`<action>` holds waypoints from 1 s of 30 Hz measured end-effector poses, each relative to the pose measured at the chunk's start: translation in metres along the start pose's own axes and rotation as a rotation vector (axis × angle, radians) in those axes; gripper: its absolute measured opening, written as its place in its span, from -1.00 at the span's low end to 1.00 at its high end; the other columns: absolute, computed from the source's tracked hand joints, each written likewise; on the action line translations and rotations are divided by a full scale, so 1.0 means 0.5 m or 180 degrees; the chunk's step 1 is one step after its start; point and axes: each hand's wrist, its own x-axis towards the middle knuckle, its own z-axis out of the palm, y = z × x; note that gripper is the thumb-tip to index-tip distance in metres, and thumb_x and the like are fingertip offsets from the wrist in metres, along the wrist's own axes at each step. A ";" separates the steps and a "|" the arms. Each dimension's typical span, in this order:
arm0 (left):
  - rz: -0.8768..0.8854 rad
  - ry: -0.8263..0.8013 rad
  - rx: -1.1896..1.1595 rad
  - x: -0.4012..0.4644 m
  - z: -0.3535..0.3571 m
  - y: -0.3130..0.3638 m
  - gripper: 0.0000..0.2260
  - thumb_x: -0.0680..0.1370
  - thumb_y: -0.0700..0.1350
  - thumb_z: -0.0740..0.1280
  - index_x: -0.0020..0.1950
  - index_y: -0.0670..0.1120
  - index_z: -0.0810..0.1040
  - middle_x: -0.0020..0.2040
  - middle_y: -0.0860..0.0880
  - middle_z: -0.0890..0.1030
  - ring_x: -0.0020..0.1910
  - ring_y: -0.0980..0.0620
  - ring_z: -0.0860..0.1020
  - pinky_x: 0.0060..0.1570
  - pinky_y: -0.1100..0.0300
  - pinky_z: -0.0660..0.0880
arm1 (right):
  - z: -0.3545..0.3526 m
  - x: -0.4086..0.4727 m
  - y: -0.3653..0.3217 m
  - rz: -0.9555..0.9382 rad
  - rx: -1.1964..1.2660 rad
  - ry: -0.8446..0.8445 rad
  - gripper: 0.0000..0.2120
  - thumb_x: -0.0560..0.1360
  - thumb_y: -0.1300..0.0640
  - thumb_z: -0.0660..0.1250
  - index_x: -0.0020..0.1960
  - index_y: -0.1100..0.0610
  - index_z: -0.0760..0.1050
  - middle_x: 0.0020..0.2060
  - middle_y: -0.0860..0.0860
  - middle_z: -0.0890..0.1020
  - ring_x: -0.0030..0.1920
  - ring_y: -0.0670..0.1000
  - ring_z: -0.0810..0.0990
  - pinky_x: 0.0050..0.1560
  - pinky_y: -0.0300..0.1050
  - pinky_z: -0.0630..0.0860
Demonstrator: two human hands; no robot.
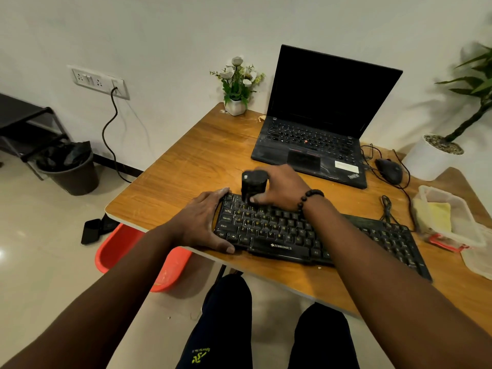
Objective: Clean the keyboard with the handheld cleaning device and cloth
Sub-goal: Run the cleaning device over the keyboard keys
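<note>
A black keyboard (292,235) lies along the near edge of the wooden table (186,171). My left hand (205,219) grips its left end, thumb on the front edge and fingers over the back corner. My right hand (282,190) holds a black cylindrical handheld cleaning device (253,186) upright on the upper left keys; the device looks blurred. A yellow cloth (436,214) lies in a clear plastic container (468,222) at the right of the table.
An open black laptop (314,139) stands behind the keyboard, a black mouse (390,170) and cables to its right. A small flower pot (235,105) sits at the far corner. A red tub (122,251), a bin (72,171) and a large plant pot (431,155) stand around the table.
</note>
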 end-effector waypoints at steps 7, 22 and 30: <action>-0.0017 -0.0025 -0.0014 -0.003 0.001 0.001 0.36 0.06 0.64 0.32 0.62 -0.02 -0.15 0.55 -0.01 0.19 0.51 0.06 0.11 0.48 0.16 0.08 | 0.012 0.003 0.005 0.0069 0.0258 0.0260 -0.64 0.35 0.00 0.53 0.09 0.02 0.54 -0.04 -0.07 0.66 -0.03 -0.03 0.59 -0.10 -0.12 0.52; -0.0098 -0.0077 -0.0095 -0.004 -0.012 0.014 0.42 0.00 0.67 0.26 0.61 -0.05 -0.22 0.55 -0.06 0.15 0.52 0.01 0.10 0.47 0.17 0.05 | 0.035 0.018 -0.017 -0.0106 0.0214 0.0008 -0.71 0.35 -0.01 0.51 0.00 -0.09 0.49 -0.07 -0.11 0.62 -0.03 -0.03 0.56 -0.07 0.01 0.57; -0.0127 -0.0084 -0.0090 -0.009 -0.015 0.011 0.40 0.02 0.66 0.28 0.61 -0.02 -0.23 0.55 -0.05 0.15 0.52 -0.01 0.11 0.51 0.09 0.09 | -0.013 0.031 -0.014 -0.0117 0.0069 0.0202 -0.63 0.34 0.00 0.53 0.09 0.04 0.53 -0.02 -0.04 0.64 -0.02 -0.02 0.58 -0.06 -0.04 0.55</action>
